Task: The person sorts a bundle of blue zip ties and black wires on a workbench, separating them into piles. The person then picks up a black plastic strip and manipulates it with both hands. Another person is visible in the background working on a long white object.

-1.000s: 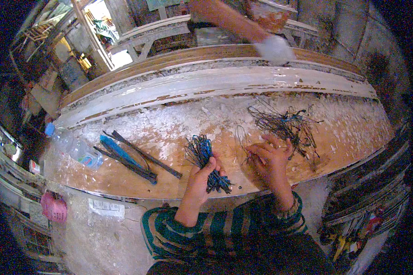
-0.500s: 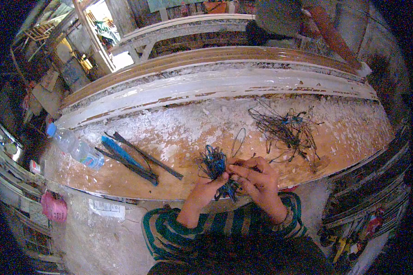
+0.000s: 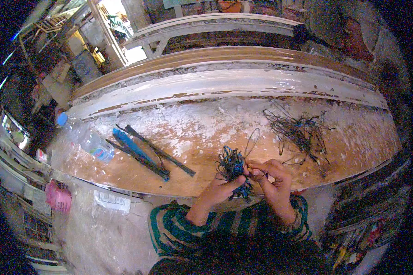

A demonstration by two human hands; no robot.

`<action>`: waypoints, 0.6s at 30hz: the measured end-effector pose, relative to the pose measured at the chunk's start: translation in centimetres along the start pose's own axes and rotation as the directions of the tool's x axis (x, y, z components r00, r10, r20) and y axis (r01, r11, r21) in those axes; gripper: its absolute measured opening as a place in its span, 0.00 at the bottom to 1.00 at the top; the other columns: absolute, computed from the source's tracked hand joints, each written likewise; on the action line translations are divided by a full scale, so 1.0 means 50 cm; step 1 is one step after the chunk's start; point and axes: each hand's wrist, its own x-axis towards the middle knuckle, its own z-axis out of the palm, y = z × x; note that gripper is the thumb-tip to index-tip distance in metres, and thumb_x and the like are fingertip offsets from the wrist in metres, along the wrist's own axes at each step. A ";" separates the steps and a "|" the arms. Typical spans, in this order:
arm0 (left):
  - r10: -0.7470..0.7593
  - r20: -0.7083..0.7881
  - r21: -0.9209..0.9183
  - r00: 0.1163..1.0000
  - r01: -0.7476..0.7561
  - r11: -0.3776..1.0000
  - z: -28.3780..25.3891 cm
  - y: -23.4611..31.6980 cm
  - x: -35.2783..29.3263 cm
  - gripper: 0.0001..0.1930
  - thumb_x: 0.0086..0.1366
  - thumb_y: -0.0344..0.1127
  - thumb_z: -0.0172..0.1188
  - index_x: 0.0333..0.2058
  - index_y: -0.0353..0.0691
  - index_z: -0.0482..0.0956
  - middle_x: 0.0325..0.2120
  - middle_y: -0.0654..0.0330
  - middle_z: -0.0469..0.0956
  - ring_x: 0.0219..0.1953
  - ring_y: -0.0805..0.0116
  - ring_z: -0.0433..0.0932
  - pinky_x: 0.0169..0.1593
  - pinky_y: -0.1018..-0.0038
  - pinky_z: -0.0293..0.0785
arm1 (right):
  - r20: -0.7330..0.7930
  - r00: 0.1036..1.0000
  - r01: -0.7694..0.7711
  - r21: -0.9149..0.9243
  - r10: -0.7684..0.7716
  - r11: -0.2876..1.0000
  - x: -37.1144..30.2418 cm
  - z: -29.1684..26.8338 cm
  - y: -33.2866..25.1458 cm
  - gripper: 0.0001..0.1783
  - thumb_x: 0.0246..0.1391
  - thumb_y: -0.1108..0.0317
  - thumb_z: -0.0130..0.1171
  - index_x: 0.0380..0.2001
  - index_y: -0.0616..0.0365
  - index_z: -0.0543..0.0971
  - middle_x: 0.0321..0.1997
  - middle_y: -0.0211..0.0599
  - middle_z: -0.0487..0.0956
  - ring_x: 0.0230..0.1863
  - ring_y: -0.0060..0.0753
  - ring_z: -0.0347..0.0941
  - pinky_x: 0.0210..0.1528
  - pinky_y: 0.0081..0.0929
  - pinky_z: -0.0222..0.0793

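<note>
Black and blue bundle (image 3: pixel 231 161), green-striped sleeve (image 3: pixel 184 229)

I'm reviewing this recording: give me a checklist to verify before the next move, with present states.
1. Left hand gripping the blue-and-black bundle of thin, looped strands: ok.
2. Right hand close beside the bundle's right side: ok.
3. What the right fingertips pinch, if anything: cannot tell, too small and blurred.
4. Tangled pile of thin, dark strands apart from the bundle: ok, farther right.
5. Long, narrow black and blue strips clear of both hands: ok.
6. Clear plastic bottle with its blue cap on: ok.
</note>
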 end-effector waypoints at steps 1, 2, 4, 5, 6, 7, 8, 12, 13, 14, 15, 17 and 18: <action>-0.017 -0.030 0.015 0.999 0.017 1.000 0.004 0.004 -0.004 0.11 0.58 0.37 0.56 0.36 0.39 0.71 0.32 0.68 0.72 0.38 0.76 0.69 0.43 0.77 0.66 | 0.000 1.000 0.025 0.015 -0.025 1.000 0.002 0.002 0.000 0.11 0.44 0.70 0.57 0.34 0.58 0.79 0.27 0.37 0.77 0.29 0.31 0.71 0.33 0.25 0.64; -0.004 -0.027 0.009 1.000 0.005 1.000 0.006 0.008 -0.002 0.11 0.58 0.37 0.56 0.37 0.39 0.71 0.32 0.68 0.72 0.37 0.76 0.69 0.43 0.77 0.66 | -0.008 0.998 0.057 0.025 -0.056 0.998 0.006 0.005 -0.001 0.11 0.44 0.71 0.58 0.34 0.60 0.79 0.25 0.35 0.76 0.27 0.28 0.69 0.31 0.23 0.63; 0.047 -0.013 -0.011 0.999 -0.048 0.999 0.012 0.015 0.000 0.12 0.58 0.37 0.56 0.38 0.39 0.71 0.32 0.67 0.72 0.35 0.75 0.70 0.41 0.76 0.68 | 0.017 0.999 0.036 0.019 -0.036 0.999 0.009 0.002 -0.004 0.11 0.43 0.72 0.59 0.33 0.61 0.79 0.23 0.33 0.76 0.25 0.25 0.68 0.29 0.20 0.62; -0.039 -0.024 -0.063 0.999 0.037 0.997 0.013 0.017 0.002 0.13 0.58 0.38 0.56 0.39 0.39 0.70 0.32 0.67 0.72 0.34 0.75 0.70 0.40 0.76 0.68 | 0.052 0.999 -0.018 0.000 0.018 1.000 0.006 -0.002 -0.007 0.12 0.42 0.72 0.59 0.34 0.61 0.79 0.23 0.34 0.76 0.26 0.25 0.69 0.30 0.20 0.62; -0.099 -0.028 -0.121 0.995 0.094 0.988 0.014 0.018 0.002 0.14 0.58 0.38 0.56 0.40 0.39 0.69 0.32 0.66 0.72 0.33 0.74 0.70 0.40 0.75 0.68 | 0.085 0.995 -0.044 -0.027 0.046 0.999 0.005 -0.005 -0.008 0.12 0.42 0.72 0.59 0.34 0.62 0.79 0.23 0.34 0.77 0.26 0.25 0.69 0.30 0.20 0.62; -0.185 -0.042 -0.171 0.982 0.175 0.969 0.014 0.018 0.004 0.14 0.58 0.39 0.56 0.40 0.39 0.69 0.32 0.66 0.72 0.33 0.74 0.71 0.39 0.75 0.69 | 0.078 0.997 -0.009 0.003 0.008 1.000 0.005 -0.006 -0.008 0.13 0.44 0.71 0.58 0.36 0.60 0.78 0.25 0.35 0.77 0.25 0.25 0.70 0.28 0.20 0.63; -0.155 -0.037 -0.173 0.987 0.146 0.974 0.011 0.019 0.004 0.15 0.58 0.40 0.55 0.41 0.39 0.68 0.31 0.65 0.72 0.32 0.73 0.71 0.39 0.75 0.69 | 0.071 0.996 0.054 0.026 -0.055 0.998 0.006 -0.002 -0.007 0.13 0.46 0.69 0.56 0.38 0.57 0.77 0.26 0.36 0.77 0.24 0.26 0.71 0.27 0.21 0.64; -0.135 -0.097 -0.198 0.986 0.114 0.974 0.003 0.018 0.009 0.15 0.59 0.42 0.54 0.40 0.40 0.66 0.29 0.64 0.71 0.29 0.72 0.70 0.38 0.73 0.69 | -0.016 1.000 0.028 0.016 -0.027 0.999 0.004 0.005 0.007 0.12 0.43 0.72 0.58 0.35 0.61 0.78 0.22 0.35 0.76 0.24 0.26 0.69 0.29 0.22 0.62; -0.130 -0.120 -0.217 0.984 0.102 0.971 0.002 0.018 0.010 0.15 0.59 0.43 0.53 0.39 0.41 0.66 0.28 0.63 0.70 0.29 0.72 0.70 0.38 0.72 0.70 | -0.045 0.998 0.052 -0.029 -0.053 0.998 0.006 0.006 0.013 0.12 0.43 0.73 0.58 0.36 0.61 0.78 0.23 0.36 0.75 0.25 0.28 0.69 0.30 0.23 0.62; -0.104 -0.141 -0.289 0.985 0.060 0.956 0.002 0.018 0.012 0.14 0.59 0.43 0.53 0.39 0.41 0.66 0.27 0.63 0.69 0.28 0.71 0.70 0.39 0.71 0.70 | -0.063 0.995 0.072 -0.078 -0.077 0.994 0.013 0.008 0.020 0.12 0.43 0.73 0.58 0.36 0.60 0.78 0.24 0.36 0.75 0.26 0.29 0.69 0.30 0.24 0.63; -0.079 -0.163 -0.358 0.983 0.016 0.934 0.003 0.018 0.014 0.14 0.60 0.43 0.53 0.39 0.41 0.65 0.26 0.64 0.69 0.28 0.71 0.70 0.39 0.69 0.70 | -0.089 0.992 0.074 -0.128 -0.085 0.989 0.017 0.009 0.027 0.13 0.43 0.74 0.58 0.36 0.59 0.78 0.25 0.36 0.75 0.27 0.31 0.69 0.31 0.25 0.63; -0.042 -0.184 -0.454 0.982 -0.048 0.890 0.003 0.017 0.019 0.13 0.60 0.43 0.52 0.38 0.42 0.64 0.25 0.64 0.67 0.27 0.70 0.69 0.41 0.67 0.71 | -0.018 0.988 0.140 -0.330 -0.155 0.933 0.024 0.012 0.036 0.14 0.41 0.72 0.58 0.36 0.56 0.77 0.29 0.37 0.74 0.32 0.35 0.68 0.36 0.29 0.62; -0.029 -0.183 -0.485 0.983 -0.065 0.872 0.002 0.017 0.022 0.13 0.60 0.42 0.52 0.38 0.42 0.64 0.24 0.64 0.66 0.27 0.70 0.69 0.41 0.65 0.71 | 0.017 0.984 0.166 -0.425 -0.175 0.890 0.026 0.015 0.040 0.15 0.41 0.72 0.58 0.37 0.55 0.77 0.31 0.37 0.73 0.35 0.37 0.68 0.38 0.31 0.62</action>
